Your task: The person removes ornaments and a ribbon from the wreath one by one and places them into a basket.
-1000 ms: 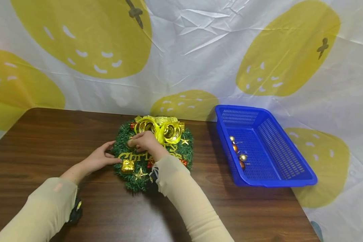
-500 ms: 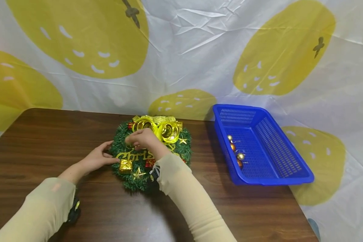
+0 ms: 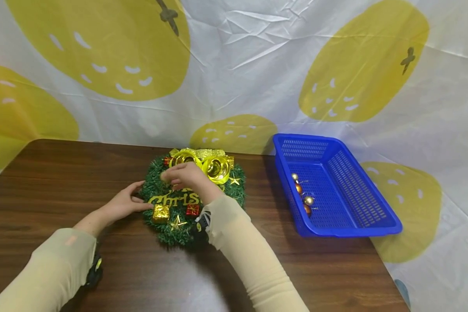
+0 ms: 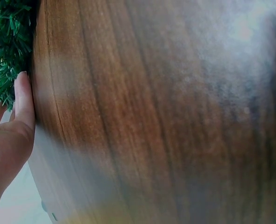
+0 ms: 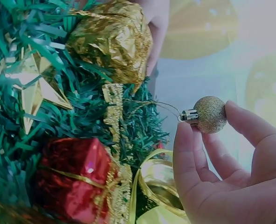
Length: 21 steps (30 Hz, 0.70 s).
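Observation:
My right hand [image 3: 185,175] pinches a small glittery gold Christmas bauble [image 5: 211,115] between thumb and fingertips, above the left part of a green tinsel wreath [image 3: 175,236]. The bauble's silver cap and thin gold loop [image 5: 161,103] point toward the wreath in the right wrist view. My left hand [image 3: 121,206] rests at the wreath's left edge with fingers spread, thumb beside a gold foil gift box [image 3: 161,213]. On the wreath sit two gold bells [image 3: 217,170], gold stars [image 3: 178,222], a red gift box [image 5: 75,179] and gold lettering [image 3: 175,199], partly hidden by my right hand.
A blue plastic basket [image 3: 341,229] stands at the right of the brown wooden table [image 3: 101,169], with several gold and orange baubles [image 3: 308,200] along its left side. Behind the table hangs a white cloth [image 3: 242,78] with yellow fruit prints.
My right hand has lifted and shifted slightly over the wreath's left part, still holding the bauble. The left hand stays at the edge. The whole head view has drifted a little left.

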{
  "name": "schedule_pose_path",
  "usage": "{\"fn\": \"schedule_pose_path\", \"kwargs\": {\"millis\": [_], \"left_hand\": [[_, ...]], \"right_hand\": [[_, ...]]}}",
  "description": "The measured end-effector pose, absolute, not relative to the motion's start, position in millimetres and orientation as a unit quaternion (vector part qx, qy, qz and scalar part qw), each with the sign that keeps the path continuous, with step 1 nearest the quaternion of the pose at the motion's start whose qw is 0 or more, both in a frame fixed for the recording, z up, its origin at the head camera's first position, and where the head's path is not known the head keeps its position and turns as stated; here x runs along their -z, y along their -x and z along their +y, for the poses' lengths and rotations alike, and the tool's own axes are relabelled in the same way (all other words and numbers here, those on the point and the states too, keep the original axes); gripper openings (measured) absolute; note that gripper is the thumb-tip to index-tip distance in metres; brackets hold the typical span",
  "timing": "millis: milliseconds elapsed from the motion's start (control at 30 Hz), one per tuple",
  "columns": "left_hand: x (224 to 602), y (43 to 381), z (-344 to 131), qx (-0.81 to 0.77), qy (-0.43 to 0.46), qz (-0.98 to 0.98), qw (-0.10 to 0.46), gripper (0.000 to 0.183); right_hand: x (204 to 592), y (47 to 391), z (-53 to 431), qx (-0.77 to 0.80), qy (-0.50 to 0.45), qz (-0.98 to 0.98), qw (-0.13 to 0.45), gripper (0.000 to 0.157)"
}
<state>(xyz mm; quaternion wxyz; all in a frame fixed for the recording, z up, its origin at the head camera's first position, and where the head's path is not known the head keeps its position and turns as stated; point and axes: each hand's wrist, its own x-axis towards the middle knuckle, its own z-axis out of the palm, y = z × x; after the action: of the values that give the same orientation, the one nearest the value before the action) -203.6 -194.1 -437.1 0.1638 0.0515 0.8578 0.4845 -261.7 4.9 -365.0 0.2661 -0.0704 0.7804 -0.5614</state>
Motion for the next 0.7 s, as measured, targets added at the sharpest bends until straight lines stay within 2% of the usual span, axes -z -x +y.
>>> {"fn": "schedule_pose_path", "kwargs": {"millis": [700], "left_hand": [[434.6,203.3,-193.3,-0.490,-0.055,0.854,0.165,0.094]], "right_hand": [[337.7,270.7,38.6,0.610,0.068,0.744,0.263,0.032]]}}
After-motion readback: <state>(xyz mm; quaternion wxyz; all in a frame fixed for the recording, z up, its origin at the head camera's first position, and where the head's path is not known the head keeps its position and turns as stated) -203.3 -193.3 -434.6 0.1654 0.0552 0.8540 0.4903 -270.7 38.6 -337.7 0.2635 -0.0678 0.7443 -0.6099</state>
